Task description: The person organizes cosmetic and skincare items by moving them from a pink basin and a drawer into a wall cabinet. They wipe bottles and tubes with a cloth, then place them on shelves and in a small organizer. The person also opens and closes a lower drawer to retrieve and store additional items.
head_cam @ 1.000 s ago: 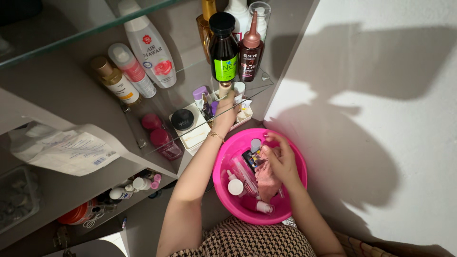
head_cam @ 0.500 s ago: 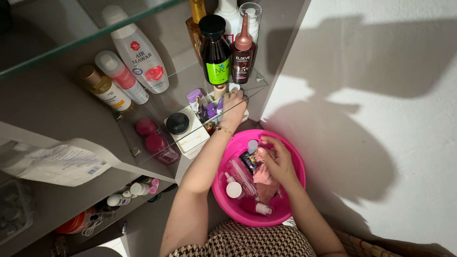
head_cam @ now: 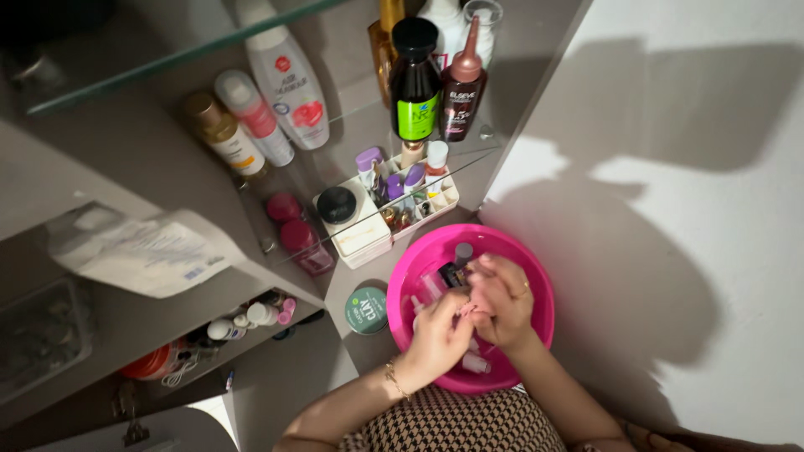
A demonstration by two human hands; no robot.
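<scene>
Both hands (head_cam: 473,314) — inside pink basin (head_cam: 536,268)

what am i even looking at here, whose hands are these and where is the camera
There is no machine here. A person wears a camera on the head, so the one picture looks down at that person's own two bare hands.

Both hands are together inside a pink basin that holds small bottles and tubes. The left hand, with a bracelet at the wrist, and the right hand, with a ring, seem to pinch something small between them; what it is cannot be told.

Beside the basin lies a round green tin. Above it is a white organizer of small cosmetics on a shelf. On a glass shelf stand taller bottles, such as a dark bottle with a green label. At left lies a crumpled paper.
</scene>
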